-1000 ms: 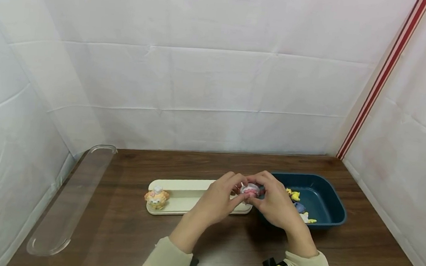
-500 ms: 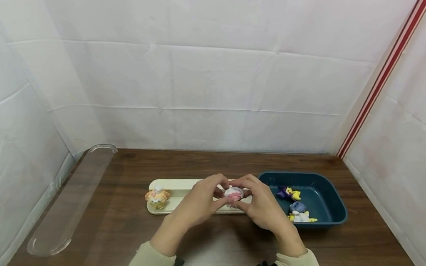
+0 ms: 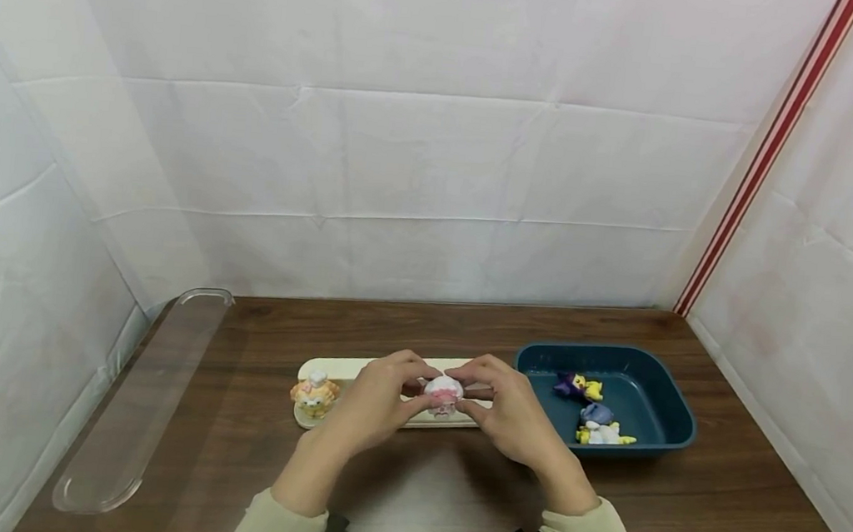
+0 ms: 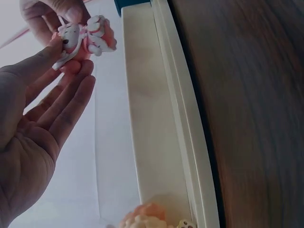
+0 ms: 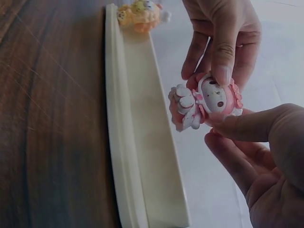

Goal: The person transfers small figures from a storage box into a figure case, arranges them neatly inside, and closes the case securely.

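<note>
A small pink and white figurine [image 3: 443, 393] with a white face is pinched between both hands over the cream tray [image 3: 358, 369]. My left hand [image 3: 378, 400] grips its left side with thumb and fingers, and my right hand [image 3: 501, 405] pinches the other side. In the right wrist view the figurine [image 5: 209, 102] shows dark eyes and a pink hood, with a thumb near its face from each hand. An orange and yellow figurine [image 3: 314, 395] with a white top stands at the tray's left end.
Right of the tray stands a dark blue bin [image 3: 649, 400] holding several figurines, among them a purple and yellow one [image 3: 578, 386] and a blue-grey one [image 3: 596, 415]. A long clear plastic cover [image 3: 145, 402] lies along the table's left side. White sheeting [image 3: 435, 158] hangs behind.
Both hands have carried the pink figurine left, from beside the blue bin to over the cream tray. More of the bin and its figurines has come into view.
</note>
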Demonstrator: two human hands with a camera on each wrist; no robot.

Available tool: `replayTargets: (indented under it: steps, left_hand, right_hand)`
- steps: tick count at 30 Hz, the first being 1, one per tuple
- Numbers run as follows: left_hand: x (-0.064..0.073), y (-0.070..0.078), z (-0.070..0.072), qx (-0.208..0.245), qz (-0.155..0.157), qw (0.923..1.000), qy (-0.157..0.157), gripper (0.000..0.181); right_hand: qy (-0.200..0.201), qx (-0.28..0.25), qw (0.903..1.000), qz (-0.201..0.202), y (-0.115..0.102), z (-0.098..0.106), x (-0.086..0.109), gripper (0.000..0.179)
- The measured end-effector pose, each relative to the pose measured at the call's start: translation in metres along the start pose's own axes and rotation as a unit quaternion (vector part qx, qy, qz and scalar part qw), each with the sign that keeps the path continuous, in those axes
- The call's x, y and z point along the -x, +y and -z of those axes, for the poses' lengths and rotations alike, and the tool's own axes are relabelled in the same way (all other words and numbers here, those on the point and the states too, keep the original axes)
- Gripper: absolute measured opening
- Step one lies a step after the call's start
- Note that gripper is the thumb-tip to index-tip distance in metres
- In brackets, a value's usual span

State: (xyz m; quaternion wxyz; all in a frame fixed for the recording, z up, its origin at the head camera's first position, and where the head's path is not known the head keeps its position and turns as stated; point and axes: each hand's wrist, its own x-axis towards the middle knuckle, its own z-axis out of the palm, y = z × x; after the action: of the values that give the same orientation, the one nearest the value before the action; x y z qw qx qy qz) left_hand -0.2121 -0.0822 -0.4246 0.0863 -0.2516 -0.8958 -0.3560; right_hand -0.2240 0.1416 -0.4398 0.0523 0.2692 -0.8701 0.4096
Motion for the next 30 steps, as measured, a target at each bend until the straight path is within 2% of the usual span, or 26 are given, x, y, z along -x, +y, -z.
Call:
replayTargets:
  steps: [5,13,22,30]
  left_hand:
    - [0.003,-0.003,0.006,-0.023,-0.004,0.9997,-0.007,0.023]
    - [0.005,-0.008,0.011,-0.038,-0.015,0.9988,-0.027,0.023]
    - [0.008,-0.011,0.017,-0.049,-0.013,0.9983,-0.027,0.019]
    - [0.007,-0.010,0.016,-0.070,0.000,0.9975,-0.012,0.023]
  right_hand:
    - [0.011,0.000,0.9999,-0.010,-0.001,-0.008,-0.001,0.034]
    - [0.026,0.006,0.9996,0.013,-0.002,-0.016,-0.003,0.028]
    - [0.042,0.019,0.9989,-0.002,-0.004,-0.029,-0.004,0.028]
    - [0.073,0.016,0.9970,0.017,-0.007,-0.038,-0.004,0.030]
